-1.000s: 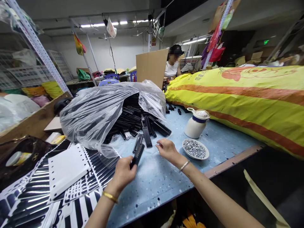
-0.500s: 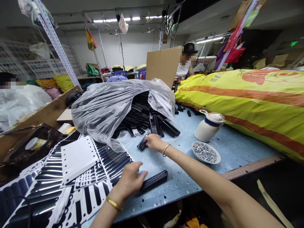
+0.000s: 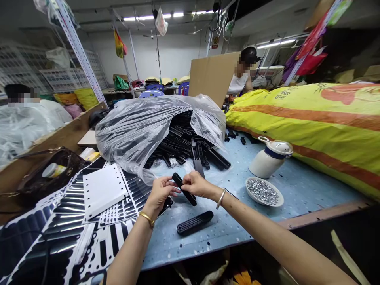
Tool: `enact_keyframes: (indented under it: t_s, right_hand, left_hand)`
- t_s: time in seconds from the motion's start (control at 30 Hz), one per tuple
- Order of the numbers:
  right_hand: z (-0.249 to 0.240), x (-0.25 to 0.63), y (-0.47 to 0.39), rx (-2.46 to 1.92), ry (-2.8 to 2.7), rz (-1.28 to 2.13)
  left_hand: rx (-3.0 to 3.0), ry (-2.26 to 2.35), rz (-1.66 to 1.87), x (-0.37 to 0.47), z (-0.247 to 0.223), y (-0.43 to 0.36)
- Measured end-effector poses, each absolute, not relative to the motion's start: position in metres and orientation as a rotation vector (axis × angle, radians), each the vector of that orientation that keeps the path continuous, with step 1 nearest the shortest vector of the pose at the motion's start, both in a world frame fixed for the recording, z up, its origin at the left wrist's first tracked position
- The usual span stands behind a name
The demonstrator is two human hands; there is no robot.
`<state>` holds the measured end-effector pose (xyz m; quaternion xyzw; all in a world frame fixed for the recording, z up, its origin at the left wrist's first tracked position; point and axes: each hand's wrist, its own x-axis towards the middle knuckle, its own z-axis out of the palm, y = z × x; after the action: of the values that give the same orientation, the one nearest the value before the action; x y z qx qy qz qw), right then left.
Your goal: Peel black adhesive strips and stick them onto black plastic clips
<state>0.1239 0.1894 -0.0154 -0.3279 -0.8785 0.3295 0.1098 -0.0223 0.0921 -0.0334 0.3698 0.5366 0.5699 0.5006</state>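
Note:
Over the blue table, my right hand (image 3: 196, 185) pinches a long black handle-like piece (image 3: 189, 196) with rounded ends, tilted down to the right. The fingertips of my left hand (image 3: 162, 191) close on the piece's left edge near its upper end. Just below lies a second black piece (image 3: 195, 223) with a cross-hatched surface, flat on the table and touched by neither hand. Behind my hands, a heap of similar black pieces (image 3: 178, 138) spills from a clear plastic bag (image 3: 130, 130). One piece with fork-like slots (image 3: 197, 160) lies at the heap's front.
A white dish of small shiny metal parts (image 3: 264, 192) and a white lidded pot (image 3: 268, 160) stand to the right. Black-strip sheets and a white stack (image 3: 103, 190) cover the left. A yellow sack (image 3: 311, 118) lies behind at right. Two people are farther off.
My right hand has drawn back from the heap toward my left hand, bringing a black piece. My left hand has moved up off the lower piece to meet it.

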Motion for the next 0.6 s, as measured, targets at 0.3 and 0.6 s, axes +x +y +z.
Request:
enact_keyframes:
  t_s: [0.3, 0.6]
  right_hand:
    - [-0.025, 0.135, 0.174, -0.942, -2.629, 0.843]
    - [-0.04, 0.197, 0.179, -1.161, -2.382, 0.723]
  left_hand:
    - [0.896, 1.358, 1.333, -0.02, -0.043, 0.098]
    - [1.422, 1.614, 1.077, -0.018, -0.061, 0.062]
